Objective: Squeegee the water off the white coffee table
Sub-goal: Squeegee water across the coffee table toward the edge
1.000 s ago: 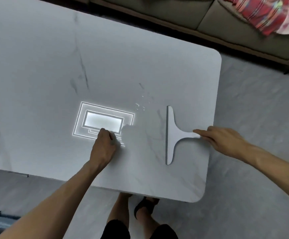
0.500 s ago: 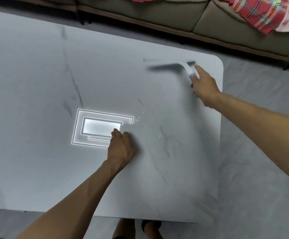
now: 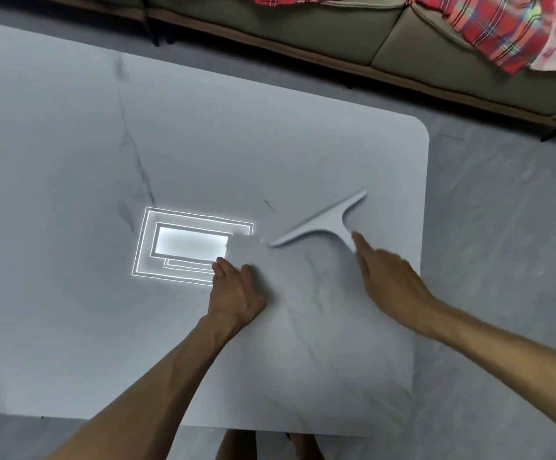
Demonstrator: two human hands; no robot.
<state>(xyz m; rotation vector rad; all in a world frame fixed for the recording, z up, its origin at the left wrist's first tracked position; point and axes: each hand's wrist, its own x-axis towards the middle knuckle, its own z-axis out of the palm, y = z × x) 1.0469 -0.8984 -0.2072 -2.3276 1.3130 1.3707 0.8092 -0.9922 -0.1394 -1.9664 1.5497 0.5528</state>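
Note:
The white marble-patterned coffee table fills most of the view. A grey T-shaped squeegee lies against its top right of centre, blade running diagonally from lower left to upper right. My right hand grips its short handle from the near right. A few small water drops glint just off the blade's lower-left tip. My left hand rests loosely curled on the tabletop, fingers down, holding nothing, beside a bright reflection of a ceiling light.
A beige sofa with a red plaid cloth runs along the far side. The table's rounded right edge borders grey floor. My legs show below the near edge.
The squeegee went from the near right up to the table's far right corner, then came back to the middle, blade now diagonal. My left hand stayed planted on the table.

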